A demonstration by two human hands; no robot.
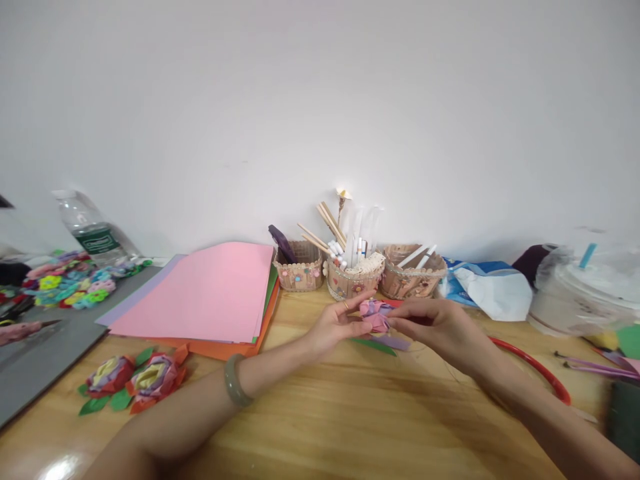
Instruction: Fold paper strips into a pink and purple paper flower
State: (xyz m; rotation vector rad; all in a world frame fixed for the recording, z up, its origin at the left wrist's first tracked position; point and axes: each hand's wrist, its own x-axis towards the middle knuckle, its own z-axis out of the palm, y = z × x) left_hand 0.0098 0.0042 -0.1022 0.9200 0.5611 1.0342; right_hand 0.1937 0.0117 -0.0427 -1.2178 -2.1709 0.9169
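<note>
Between my two hands is a small folded paper flower [376, 315] in pink and purple, held above the wooden table. My left hand [336, 325], with a ring on one finger, grips its left side between thumb and fingers. On the flower's right edge, the thumb and forefinger of my right hand [434, 323] are pinched. Beneath the hands lie a green paper strip [376, 346] and a purple paper piece [395, 342]. Two finished-looking paper flowers, one red [111, 375] and one orange-red [159, 377], rest at the left with green leaves.
Pink paper sheets [200, 293] are stacked left of centre. Three decorated baskets [301, 276] with sticks and pens stand against the wall. A bottle [93, 230] and colourful flowers [75, 280] sit far left. At right are a red ring [537, 367], a tissue pack [487, 287] and a lidded cup [580, 300].
</note>
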